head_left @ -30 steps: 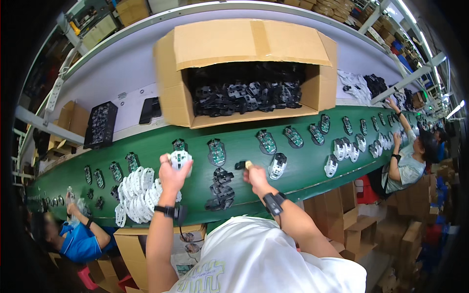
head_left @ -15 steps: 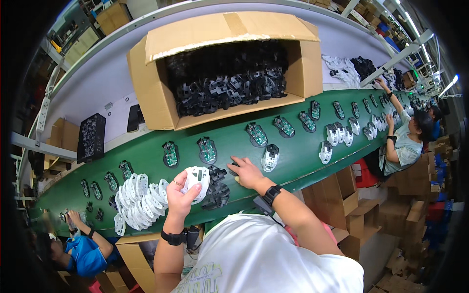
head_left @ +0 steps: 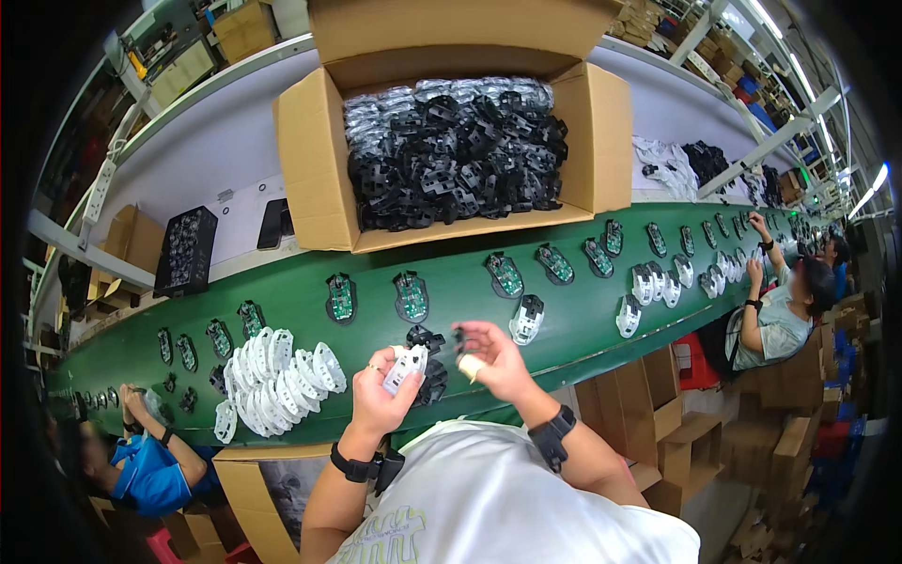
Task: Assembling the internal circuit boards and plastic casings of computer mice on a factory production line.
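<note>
My left hand [head_left: 376, 402] is closed round a white mouse shell [head_left: 405, 370], turned so that its narrow side shows. Just to the right, my right hand [head_left: 505, 365] pinches a small black plastic part [head_left: 458, 339] at its fingertips. A pale cover [head_left: 472, 367] wraps one of that hand's fingertips. Behind and between the hands lies a heap of black plastic parts [head_left: 433, 383], partly hidden by the left hand. Left of it, many white mouse shells [head_left: 272, 387] overlap in a pile on the green belt [head_left: 376, 324].
Mouse bases with green circuit boards [head_left: 411, 296] stand in a row along the belt. Beyond it, a cardboard box [head_left: 609, 141] holds black parts and clear bags. One white shell with a black part [head_left: 527, 320] lies to the right. Co-workers sit at both sides.
My right hand has come up off the belt toward the left hand, now with a black part in its fingers. My left hand has turned the white shell. The view has tilted, showing more of the box's inside.
</note>
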Motion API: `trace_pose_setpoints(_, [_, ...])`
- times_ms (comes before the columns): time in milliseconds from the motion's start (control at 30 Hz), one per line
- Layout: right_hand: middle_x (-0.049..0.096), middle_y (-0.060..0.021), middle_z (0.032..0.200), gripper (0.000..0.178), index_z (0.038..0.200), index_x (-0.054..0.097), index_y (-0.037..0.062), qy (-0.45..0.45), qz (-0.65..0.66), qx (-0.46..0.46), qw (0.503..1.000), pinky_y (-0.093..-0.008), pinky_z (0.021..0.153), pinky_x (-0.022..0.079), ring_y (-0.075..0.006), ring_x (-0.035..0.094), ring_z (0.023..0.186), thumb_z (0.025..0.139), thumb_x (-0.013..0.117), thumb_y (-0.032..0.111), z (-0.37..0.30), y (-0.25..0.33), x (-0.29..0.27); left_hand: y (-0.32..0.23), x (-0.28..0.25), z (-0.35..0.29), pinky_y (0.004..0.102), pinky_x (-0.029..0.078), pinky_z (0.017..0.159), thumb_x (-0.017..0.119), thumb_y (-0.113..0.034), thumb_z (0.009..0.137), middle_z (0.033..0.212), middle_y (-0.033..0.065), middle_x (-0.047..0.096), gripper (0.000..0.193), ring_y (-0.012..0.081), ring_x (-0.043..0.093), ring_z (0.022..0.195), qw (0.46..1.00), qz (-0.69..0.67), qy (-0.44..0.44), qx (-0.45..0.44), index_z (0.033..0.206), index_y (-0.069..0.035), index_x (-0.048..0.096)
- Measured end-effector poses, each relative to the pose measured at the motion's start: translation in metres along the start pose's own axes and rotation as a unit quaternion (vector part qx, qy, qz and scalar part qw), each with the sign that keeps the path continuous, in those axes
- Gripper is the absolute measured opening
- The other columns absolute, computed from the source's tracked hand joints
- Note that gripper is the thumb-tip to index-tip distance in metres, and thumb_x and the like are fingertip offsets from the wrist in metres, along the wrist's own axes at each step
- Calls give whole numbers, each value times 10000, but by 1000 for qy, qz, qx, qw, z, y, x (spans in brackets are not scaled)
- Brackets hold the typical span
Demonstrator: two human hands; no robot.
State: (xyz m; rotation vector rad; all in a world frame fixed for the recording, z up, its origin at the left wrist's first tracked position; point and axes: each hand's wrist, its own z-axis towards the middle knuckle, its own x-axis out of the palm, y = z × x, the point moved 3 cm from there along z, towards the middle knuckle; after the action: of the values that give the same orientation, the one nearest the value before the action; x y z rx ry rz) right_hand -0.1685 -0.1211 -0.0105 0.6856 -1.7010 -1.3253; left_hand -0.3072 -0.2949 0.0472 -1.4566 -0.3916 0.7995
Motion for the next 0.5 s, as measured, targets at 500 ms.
trace_pose_setpoints(500, [527,-215,1433,747,1398,492,-46,81,-255,-107,958,-430,1055,490,-320,562,1286,775,848,161,-29,61,50,-31,5,-10,302,571,652,900,-244,679,836,128,731,559,179,719,687,980,115,109,120,1086,42,647])
